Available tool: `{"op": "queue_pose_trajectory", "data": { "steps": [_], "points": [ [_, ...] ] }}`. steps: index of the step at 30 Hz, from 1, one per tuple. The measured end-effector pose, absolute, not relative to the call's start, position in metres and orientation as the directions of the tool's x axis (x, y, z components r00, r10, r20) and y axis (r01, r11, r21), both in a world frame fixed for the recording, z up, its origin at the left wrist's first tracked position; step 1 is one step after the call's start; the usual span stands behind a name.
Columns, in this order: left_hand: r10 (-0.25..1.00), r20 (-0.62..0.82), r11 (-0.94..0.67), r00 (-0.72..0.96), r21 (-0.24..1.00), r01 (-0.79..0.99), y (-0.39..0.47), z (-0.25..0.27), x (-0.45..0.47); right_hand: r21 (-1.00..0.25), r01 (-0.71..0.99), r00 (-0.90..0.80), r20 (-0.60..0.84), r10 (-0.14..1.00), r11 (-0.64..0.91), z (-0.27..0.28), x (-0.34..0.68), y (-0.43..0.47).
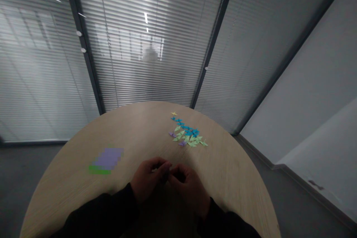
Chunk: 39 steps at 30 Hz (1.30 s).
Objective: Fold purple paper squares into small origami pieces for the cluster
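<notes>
My left hand (pixel 150 176) and my right hand (pixel 188 186) meet low in the middle of the view, just above the table's near part. The fingers of both are closed in a pinch, with the tips almost touching. Whatever lies between them is dark, small and mostly hidden by the fingers. Beyond my right hand lies a group of small folded paper figures, shaped like cranes: blue ones (pixel 192 132), pale green ones (pixel 193 141), a purple one (pixel 182 143) and a yellow one (pixel 174 113) farthest off.
A blurred stack of square paper sheets (pixel 108 158), purple over green, rests on the round wooden table (pixel 134 126) to the left. Behind the table's far edge stands a glass partition with blinds (pixel 156 78). A white wall (pixel 312 111) rises at the right.
</notes>
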<state>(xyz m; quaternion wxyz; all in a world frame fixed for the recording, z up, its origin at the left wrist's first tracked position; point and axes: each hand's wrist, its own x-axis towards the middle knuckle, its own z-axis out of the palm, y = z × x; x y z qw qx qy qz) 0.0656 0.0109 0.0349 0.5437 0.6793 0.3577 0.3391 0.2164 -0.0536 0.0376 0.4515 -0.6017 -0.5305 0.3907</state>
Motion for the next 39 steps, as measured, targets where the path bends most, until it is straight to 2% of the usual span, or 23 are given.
{"op": "queue_pose_trajectory", "data": {
  "steps": [5, 11, 14, 19, 23, 27, 33, 39],
  "points": [
    [0.872, 0.078, -0.148, 0.483, 0.983, 0.11, 0.011, 0.033, 0.067, -0.956, 0.291, 0.139, 0.026, 0.99, -0.016, 0.038, 0.216, -0.054],
    [0.821, -0.012, -0.01, 0.57, 0.999, 0.035, 0.013, 0.03, 0.069, -0.975, 0.223, 0.17, 0.014, 0.985, -0.025, 0.038, 0.223, -0.052],
    [0.829, -0.018, -0.017, 0.559, 0.998, 0.057, 0.013, 0.032, 0.068, -0.982, 0.188, 0.17, 0.027, 0.985, -0.005, 0.035, 0.224, -0.05],
    [0.832, 0.052, -0.101, 0.552, 0.993, 0.058, 0.011, 0.032, 0.069, -0.984, 0.175, 0.183, 0.044, 0.982, 0.012, 0.035, 0.223, -0.05],
    [0.781, 0.022, -0.034, 0.625, 0.999, 0.007, 0.01, 0.032, 0.07, -0.98, 0.195, 0.242, 0.095, 0.966, 0.048, 0.037, 0.223, -0.051],
    [0.774, -0.041, 0.02, 0.631, 0.999, 0.04, 0.01, 0.031, 0.07, -0.982, 0.182, 0.274, 0.107, 0.956, 0.058, 0.034, 0.223, -0.05],
    [0.771, -0.051, 0.028, 0.635, 0.999, 0.046, 0.009, 0.026, 0.072, -0.985, 0.17, 0.287, 0.084, 0.954, 0.035, 0.036, 0.224, -0.05],
    [0.771, -0.083, -0.029, 0.631, 0.986, 0.165, 0.007, 0.028, 0.071, -0.976, 0.2, 0.341, 0.146, 0.929, 0.08, 0.035, 0.227, -0.052]
  ]
}}
